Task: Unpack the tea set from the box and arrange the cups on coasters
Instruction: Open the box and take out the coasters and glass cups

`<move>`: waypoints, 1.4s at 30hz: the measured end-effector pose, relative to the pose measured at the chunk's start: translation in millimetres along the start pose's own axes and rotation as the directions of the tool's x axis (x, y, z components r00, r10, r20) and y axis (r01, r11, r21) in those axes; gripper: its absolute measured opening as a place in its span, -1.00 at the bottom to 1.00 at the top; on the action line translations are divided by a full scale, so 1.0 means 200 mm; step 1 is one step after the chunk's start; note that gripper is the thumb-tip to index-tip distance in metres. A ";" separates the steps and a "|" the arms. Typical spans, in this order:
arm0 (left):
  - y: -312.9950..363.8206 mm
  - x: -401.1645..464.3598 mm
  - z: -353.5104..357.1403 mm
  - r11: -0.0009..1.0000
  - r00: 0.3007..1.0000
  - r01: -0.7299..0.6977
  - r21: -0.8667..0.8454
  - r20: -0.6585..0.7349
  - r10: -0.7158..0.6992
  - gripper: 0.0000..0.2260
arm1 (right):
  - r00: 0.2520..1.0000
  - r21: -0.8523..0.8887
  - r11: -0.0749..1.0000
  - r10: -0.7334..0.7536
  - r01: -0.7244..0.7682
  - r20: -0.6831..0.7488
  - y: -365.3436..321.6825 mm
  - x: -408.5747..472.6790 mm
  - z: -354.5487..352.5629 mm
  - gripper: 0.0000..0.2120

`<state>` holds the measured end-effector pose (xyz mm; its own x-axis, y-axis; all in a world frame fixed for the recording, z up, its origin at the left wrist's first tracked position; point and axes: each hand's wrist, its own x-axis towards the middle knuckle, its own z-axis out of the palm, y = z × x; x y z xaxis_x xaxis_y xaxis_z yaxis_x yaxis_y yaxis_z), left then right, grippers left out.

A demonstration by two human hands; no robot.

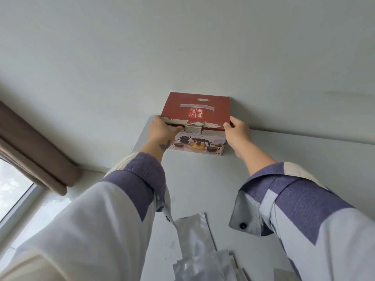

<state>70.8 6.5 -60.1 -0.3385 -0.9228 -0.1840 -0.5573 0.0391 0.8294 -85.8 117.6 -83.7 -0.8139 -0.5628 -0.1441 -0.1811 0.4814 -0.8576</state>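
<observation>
A red tea set box (195, 112) stands at the far edge of the white table (203, 179), against the wall. Its lid carries a white strip handle and its front shows a picture of a teapot and cups. The lid's front edge is torn. My left hand (162, 129) grips the box's front left corner, fingers on the torn lid edge. My right hand (236, 127) holds the front right corner. No cups or coasters are in sight; the box's contents are hidden.
Several silver foil pouches (194, 242) lie on the table near me, between my sleeves. A brown curtain (34, 147) and a window (12, 185) are at the left. The wall stands right behind the box.
</observation>
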 end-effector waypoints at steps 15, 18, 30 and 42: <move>-0.17 -0.13 -0.21 0.963 0.969 -0.163 0.214 -0.150 0.197 -0.46 | 0.975 0.470 0.882 0.139 -0.041 -0.174 -0.08 -0.31 0.10 -0.79; -0.08 -0.08 -0.25 0.956 0.956 -0.243 0.167 -0.126 0.265 -0.51 | 0.967 0.464 0.885 0.149 -0.038 -0.204 -0.17 -0.26 0.07 -0.74; -0.13 0.03 -0.19 0.640 0.926 -0.376 0.670 0.305 0.224 -0.38 | 0.961 -0.340 0.904 -0.275 0.259 0.000 -0.33 0.12 0.13 -0.38; -0.11 0.03 -0.18 0.581 0.939 -0.341 0.739 0.291 0.182 -0.38 | 0.936 -0.580 0.737 -0.233 0.347 0.265 -0.23 -0.04 0.20 -0.53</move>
<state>107.3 -13.5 -60.2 -0.6399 -0.7482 -0.1753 -0.7685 0.6208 0.1552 -49.6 73.0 -61.7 -0.5736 -0.8165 -0.0660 -0.7362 0.5492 -0.3954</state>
